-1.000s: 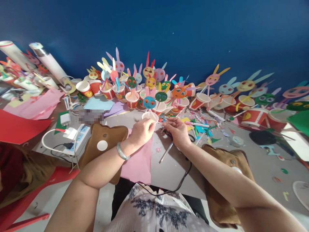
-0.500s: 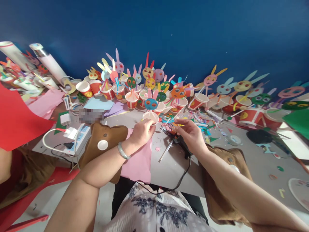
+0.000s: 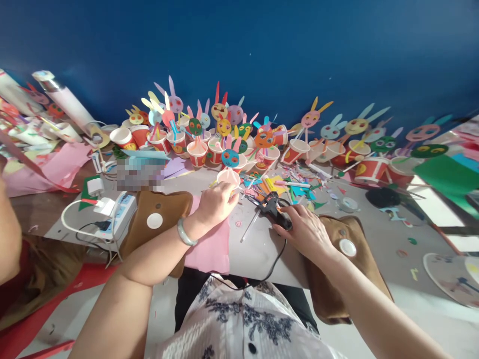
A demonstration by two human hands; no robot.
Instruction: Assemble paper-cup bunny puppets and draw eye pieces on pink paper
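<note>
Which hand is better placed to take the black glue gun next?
Probably the right hand: it is close against the glue gun, while the left hand holds a paper cup.

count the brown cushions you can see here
2: one brown cushion partly behind the left forearm, another partly behind the right forearm; no others show, though clutter could hide some.

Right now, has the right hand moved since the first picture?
Yes: the right hand has moved rightward and lower in view, judged against the nearest pink paper.
</note>
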